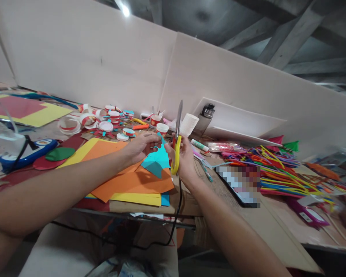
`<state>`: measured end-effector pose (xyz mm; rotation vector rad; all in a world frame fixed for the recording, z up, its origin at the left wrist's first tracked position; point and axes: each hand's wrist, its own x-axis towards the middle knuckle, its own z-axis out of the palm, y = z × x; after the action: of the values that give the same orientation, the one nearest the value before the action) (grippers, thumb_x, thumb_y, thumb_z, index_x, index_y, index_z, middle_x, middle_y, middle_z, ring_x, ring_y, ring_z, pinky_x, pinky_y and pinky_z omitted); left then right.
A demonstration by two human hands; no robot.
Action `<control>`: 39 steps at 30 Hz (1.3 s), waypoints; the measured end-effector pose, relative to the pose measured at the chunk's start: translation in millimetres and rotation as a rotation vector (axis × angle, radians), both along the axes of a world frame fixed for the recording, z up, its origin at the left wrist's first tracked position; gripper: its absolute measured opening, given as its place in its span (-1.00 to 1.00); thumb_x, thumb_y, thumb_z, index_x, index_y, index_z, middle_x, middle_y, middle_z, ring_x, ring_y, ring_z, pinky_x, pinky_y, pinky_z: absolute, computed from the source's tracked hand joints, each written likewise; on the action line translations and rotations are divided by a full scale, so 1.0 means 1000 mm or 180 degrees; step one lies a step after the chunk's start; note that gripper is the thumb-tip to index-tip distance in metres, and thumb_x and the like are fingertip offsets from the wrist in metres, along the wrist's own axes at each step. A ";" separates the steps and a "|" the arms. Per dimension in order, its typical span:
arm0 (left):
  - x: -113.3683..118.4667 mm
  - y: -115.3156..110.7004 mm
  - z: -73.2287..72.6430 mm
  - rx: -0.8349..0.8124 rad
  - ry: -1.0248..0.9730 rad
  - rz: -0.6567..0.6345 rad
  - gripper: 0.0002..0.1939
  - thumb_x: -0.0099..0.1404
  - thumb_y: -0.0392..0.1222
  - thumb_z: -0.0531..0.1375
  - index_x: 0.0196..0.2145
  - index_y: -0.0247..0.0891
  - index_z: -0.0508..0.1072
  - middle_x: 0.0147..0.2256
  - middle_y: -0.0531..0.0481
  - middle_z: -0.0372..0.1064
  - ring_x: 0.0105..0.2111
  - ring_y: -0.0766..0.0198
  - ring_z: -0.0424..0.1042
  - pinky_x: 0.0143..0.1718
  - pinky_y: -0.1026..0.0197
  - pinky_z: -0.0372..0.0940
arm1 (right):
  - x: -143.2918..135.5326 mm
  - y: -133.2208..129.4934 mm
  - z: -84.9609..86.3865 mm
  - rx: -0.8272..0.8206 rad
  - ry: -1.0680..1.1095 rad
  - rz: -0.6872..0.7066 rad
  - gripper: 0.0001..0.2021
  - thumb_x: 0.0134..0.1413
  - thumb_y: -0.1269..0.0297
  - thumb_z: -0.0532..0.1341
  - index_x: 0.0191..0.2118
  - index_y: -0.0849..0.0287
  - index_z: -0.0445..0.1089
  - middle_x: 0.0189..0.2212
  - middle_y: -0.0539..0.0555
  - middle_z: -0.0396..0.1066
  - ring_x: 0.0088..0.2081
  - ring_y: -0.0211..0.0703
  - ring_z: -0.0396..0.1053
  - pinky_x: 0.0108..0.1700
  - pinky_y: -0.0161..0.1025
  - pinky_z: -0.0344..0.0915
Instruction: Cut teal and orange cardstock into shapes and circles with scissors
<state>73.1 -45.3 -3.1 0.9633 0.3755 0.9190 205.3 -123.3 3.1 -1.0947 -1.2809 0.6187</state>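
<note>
Centrally on the bench, orange and yellow sheets are stacked, with turquoise paper seen over them. Beside these, yellow-handled scissors are held blades-up, the right hand's fingers wrapped round the handle. A small blue piece is pinched by the left hand's fingers.

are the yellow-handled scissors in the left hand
No, the right hand holds the scissors with their tips pointing up, while the left hand is at the blue paper.
</note>
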 end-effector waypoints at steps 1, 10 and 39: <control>0.001 -0.001 -0.001 0.0019 -0.0005 -0.0020 -0.87 -0.03 -0.35 0.30 -0.53 -0.34 0.38 -0.54 0.10 0.33 -0.52 0.45 0.33 -0.48 0.36 0.19 | 0.000 0.001 -0.001 0.0038 0.0055 -0.0014 -0.49 -0.16 0.06 0.34 -0.10 0.08 0.19 -0.46 -0.10 0.26 -0.53 -0.38 0.17 -0.56 -0.44 0.15; -0.002 0.004 -0.006 0.0387 0.0387 -0.0284 -0.90 0.01 -0.31 0.28 -0.51 -0.35 0.40 -0.54 0.03 0.36 -0.53 0.38 0.36 -0.47 0.30 0.21 | 0.013 0.008 -0.010 -0.0108 -0.0217 0.0138 -0.57 -0.12 0.19 0.32 -0.08 0.11 0.26 -0.49 -0.11 0.28 -0.58 -0.40 0.15 -0.51 -0.38 0.19; -0.014 0.025 0.010 -0.0030 -0.0043 0.0628 -0.95 0.12 -0.35 0.20 -0.41 -0.37 0.46 -0.45 -0.04 0.50 -0.41 0.28 0.52 -0.38 0.29 0.33 | 0.015 -0.010 0.001 -0.0889 -0.1220 0.0694 -0.70 0.10 -0.03 0.14 -0.26 0.11 0.21 -0.56 -0.12 0.15 -0.57 -0.36 0.11 -0.54 -0.39 0.10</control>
<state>58.6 -20.5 6.5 0.9221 0.4691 1.1011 220.5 -133.3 4.3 -1.3590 -1.6968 0.7940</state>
